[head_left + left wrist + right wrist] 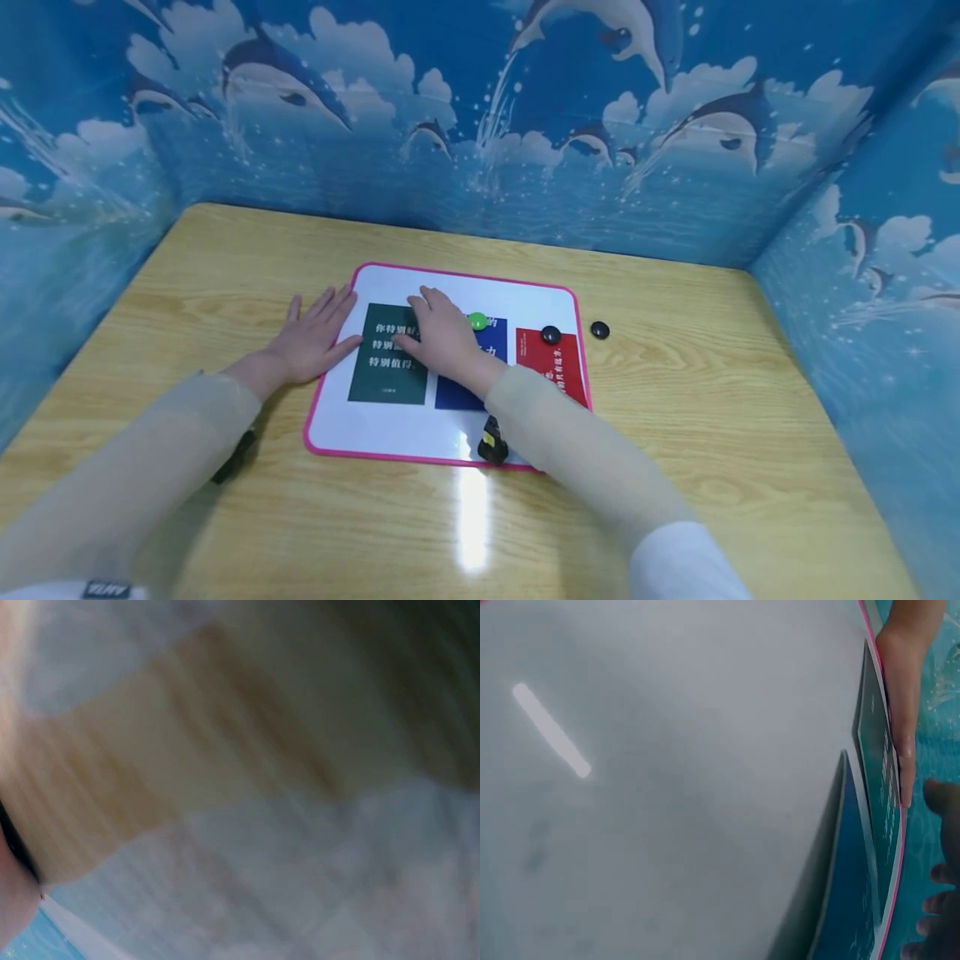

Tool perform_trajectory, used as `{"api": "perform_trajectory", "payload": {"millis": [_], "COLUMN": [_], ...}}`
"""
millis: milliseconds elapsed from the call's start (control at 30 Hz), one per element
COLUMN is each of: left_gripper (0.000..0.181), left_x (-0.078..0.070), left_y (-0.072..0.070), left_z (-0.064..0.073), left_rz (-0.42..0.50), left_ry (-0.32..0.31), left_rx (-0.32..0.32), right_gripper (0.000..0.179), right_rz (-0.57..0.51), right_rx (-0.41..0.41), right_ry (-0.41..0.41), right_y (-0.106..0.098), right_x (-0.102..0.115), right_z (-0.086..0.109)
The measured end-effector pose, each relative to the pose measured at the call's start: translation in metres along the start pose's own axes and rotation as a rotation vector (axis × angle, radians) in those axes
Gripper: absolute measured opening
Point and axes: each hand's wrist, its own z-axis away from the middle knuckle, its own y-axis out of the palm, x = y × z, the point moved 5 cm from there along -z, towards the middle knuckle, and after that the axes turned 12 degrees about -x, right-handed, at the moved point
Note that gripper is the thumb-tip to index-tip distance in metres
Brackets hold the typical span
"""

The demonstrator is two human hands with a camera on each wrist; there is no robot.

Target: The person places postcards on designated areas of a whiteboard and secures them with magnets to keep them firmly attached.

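A whiteboard (405, 429) with a pink rim lies on the table and bears three cards: a dark green card (378, 387), a blue card (453, 396) and a red card (530, 346). My left hand (309, 340) rests at the board's left edge with fingers spread and straight. Over the green and blue cards is my right hand (447, 337), its fingers extended, covering part of both. Right beside it a green round magnet (477, 321) sits on the blue card. A black round magnet (551, 335) is at the red card's top edge. What lies under the right palm is hidden.
Another black round magnet (599, 330) lies on the wooden table (712, 400), right of the board. The black wrist camera (492, 446) hangs below my right sleeve. Behind and beside the table hangs a blue dolphin-print curtain (360, 167). The left wrist view is mostly blurred sleeve and wood grain.
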Motion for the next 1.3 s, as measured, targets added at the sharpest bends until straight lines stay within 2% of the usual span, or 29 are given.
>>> {"api": "perform_trajectory", "payload": {"millis": [133, 233, 433, 567, 833, 1000, 1167, 1300], "left_gripper": [0.079, 0.079, 0.079, 0.078, 0.078, 0.078, 0.080, 0.080], "left_x": [0.000, 0.001, 0.003, 0.002, -0.001, -0.003, -0.004, -0.002], "left_y": [-0.001, -0.001, 0.000, 0.000, -0.001, -0.002, -0.002, -0.002], "left_z": [0.001, 0.001, 0.000, -0.001, -0.002, -0.001, 0.000, 0.000], "left_rz": [0.008, 0.007, 0.008, 0.013, 0.012, 0.008, 0.024, 0.025], "left_ry": [-0.002, -0.005, -0.003, -0.003, 0.003, 0.009, 0.005, -0.001], "left_rx": [0.013, 0.010, -0.004, -0.004, -0.004, 0.000, -0.007, -0.013], "right_gripper": [0.084, 0.090, 0.093, 0.093, 0.093, 0.090, 0.087, 0.086], "right_rz": [0.027, 0.044, 0.105, 0.139, 0.145, 0.128, 0.050, 0.000], "right_rx": [0.105, 0.178, 0.299, 0.338, 0.340, 0.319, 0.231, 0.172], "right_ry": [-0.114, -0.166, -0.198, -0.193, -0.182, -0.215, -0.248, -0.213], "right_y": [0.007, 0.011, 0.016, 0.019, 0.023, 0.018, -0.008, -0.034], "right_x": [0.006, 0.009, 0.008, 0.007, 0.005, 0.005, 0.006, -0.005], "right_z": [0.010, 0.018, 0.027, 0.029, 0.027, 0.024, 0.018, 0.015]}}
